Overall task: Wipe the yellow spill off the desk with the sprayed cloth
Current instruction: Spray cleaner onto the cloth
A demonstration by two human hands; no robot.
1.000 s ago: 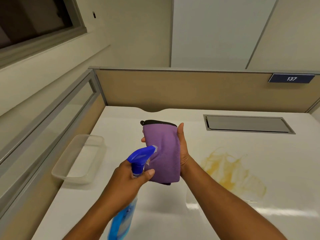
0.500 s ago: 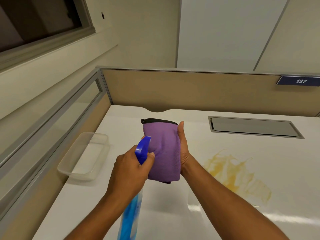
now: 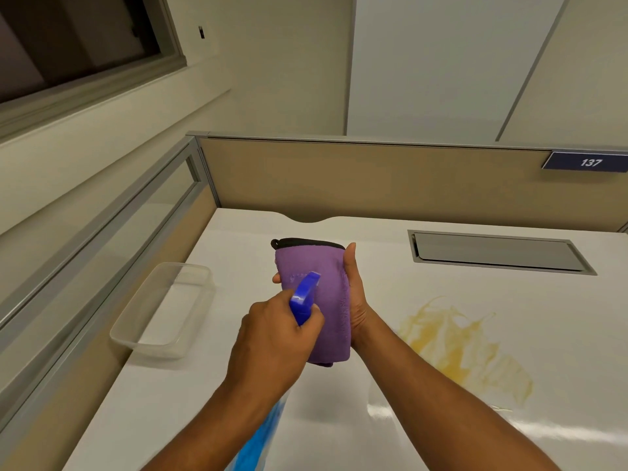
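We stand at a glossy white desk (image 3: 441, 436) in a cubicle, boxed in by tan fabric partition panels (image 3: 339, 178) with brushed metal trim. At far left a clear plastic container (image 3: 163, 311), rectangular with rounded corners, sits near the desk's left edge. Moving right, our left hand (image 3: 272, 341) is clenched around the neck of a spray bottle (image 3: 302, 300), with its deep blue plastic head aimed at the cloth and its translucent light blue body blurred beneath our forearm. Just beyond the nozzle our right hand (image 3: 355, 300) holds the purple cloth (image 3: 316, 294) upright above the desk, thumb pressed along its right edge and fingertips wrapped behind, one showing at its left edge. The cloth looks soft and nappy, folded into a tall rectangle, with a black hem and small loop at its top; faint wet specks show near the nozzle. Further right the yellow spill (image 3: 465, 351) lies on the desk, smeared into thin, streaky arcs, well apart from the cloth. Behind it a flat grey metal cable hatch (image 3: 496, 251) is recessed into the desktop. On the partition above, a dark blue plate (image 3: 586, 162) reads 137.
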